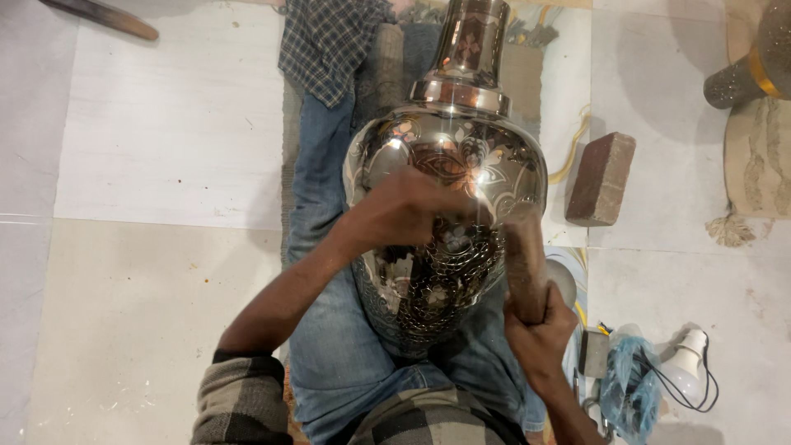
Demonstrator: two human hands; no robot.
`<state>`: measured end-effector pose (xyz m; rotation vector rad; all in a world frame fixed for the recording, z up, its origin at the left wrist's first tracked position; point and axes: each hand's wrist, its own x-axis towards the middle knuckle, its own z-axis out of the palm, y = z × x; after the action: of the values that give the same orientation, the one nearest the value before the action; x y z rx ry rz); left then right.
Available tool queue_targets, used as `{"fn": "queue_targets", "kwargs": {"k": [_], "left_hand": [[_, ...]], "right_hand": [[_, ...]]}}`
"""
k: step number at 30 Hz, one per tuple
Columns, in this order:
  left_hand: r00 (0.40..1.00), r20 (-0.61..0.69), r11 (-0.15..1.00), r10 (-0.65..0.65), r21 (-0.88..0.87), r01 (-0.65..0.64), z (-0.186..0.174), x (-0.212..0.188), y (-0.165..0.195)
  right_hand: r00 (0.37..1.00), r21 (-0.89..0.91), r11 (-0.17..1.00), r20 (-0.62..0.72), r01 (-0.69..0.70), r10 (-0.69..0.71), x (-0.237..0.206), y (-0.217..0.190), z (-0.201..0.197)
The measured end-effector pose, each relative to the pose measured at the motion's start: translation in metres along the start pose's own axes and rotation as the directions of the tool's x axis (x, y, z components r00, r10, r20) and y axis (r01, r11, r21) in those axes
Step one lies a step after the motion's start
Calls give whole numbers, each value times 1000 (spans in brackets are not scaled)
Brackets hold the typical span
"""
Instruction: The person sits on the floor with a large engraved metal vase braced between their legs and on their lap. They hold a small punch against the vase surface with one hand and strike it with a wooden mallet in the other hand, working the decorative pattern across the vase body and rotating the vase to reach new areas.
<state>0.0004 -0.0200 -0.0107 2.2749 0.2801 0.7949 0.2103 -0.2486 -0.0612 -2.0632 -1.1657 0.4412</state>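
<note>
A large shiny metal vase [449,156] with engraved flower patterns lies across my lap, its neck pointing away from me. My left hand [404,206] rests on the vase's belly with fingers pinched around a thin metal tool that is mostly hidden. My right hand [540,330] grips the handle of a wooden mallet [525,255], whose blurred head is up beside the vase's right flank. My legs in blue jeans [329,346] lie under the vase.
A red brick [601,177] lies on the tiled floor to the right. A white bulb lamp [688,367] with a black cord and a blue plastic-wrapped object [630,387] sit at the lower right. A woven mat [762,156] lies at the far right.
</note>
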Motion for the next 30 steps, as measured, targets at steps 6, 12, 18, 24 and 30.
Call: {"fn": "queue_targets", "kwargs": {"k": [6,12,18,24,30], "left_hand": [[961,-248,986,-123,-141,90,8,-17,0],[972,-181,986,-148,-102,131,5,-12,0],[972,-194,990,-135,-1,138,6,-10,-1],[948,-253,978,-193,30,207,14,-16,6],[919,-383,987,-91,86,133,25,-22,11]], "right_hand": [[966,264,941,202,-211,160,2,13,6],[986,238,971,163,-4,-36,41,-5,-19],[949,138,951,114,277,-293,83,-45,-54],[902,31,949,303,312,-307,109,-84,-77],[878,-9,927,322,376,-353,122,-117,-78]]}}
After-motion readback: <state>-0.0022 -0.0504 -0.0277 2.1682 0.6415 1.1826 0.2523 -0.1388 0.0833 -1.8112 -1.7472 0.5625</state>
